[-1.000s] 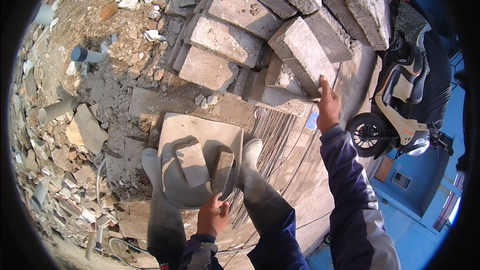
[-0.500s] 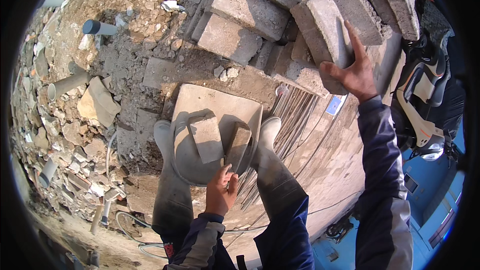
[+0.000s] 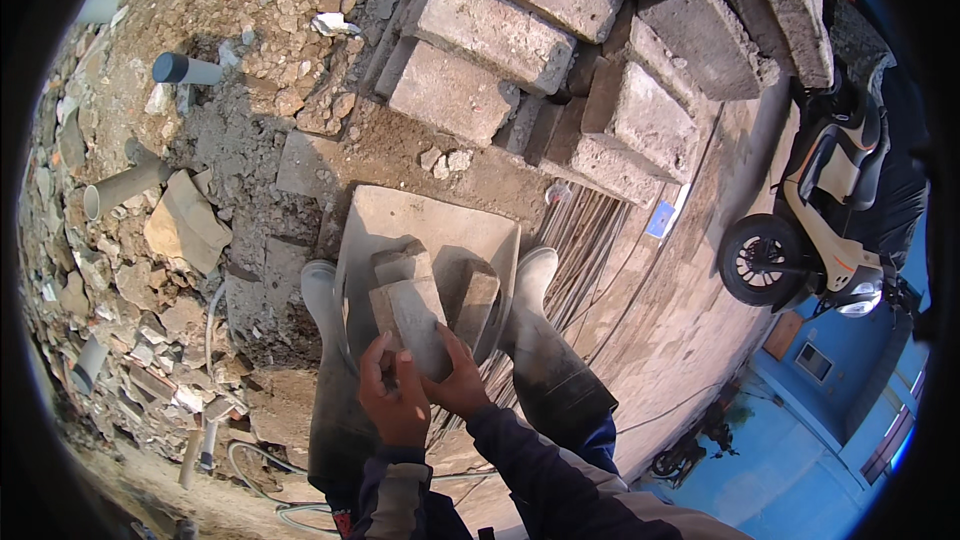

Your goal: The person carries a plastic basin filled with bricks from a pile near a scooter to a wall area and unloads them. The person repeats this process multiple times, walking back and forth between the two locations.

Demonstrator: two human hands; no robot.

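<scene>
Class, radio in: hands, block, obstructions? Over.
Right hand closed on gray block. Left hand beside it, contact unclear. Block over pale pan. Possible obstruction: two other blocks in pan.

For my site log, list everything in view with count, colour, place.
Tray: one, pale, lower centre
Loose blocks: three, grey, in or over tray
Stacked blocks: many, grey, upper right
Rods: one bundle, brown, right of tray
Pipes: several, mostly grey, left
Rubble: countless, mixed, left
Scooter: one, cream and black, right
Building: one, blue, lower right
Boots: two, grey, flanking tray
Left hand: one, dark-sleeved, lower centre
Right hand: one, dark-sleeved, fingers on block
</scene>
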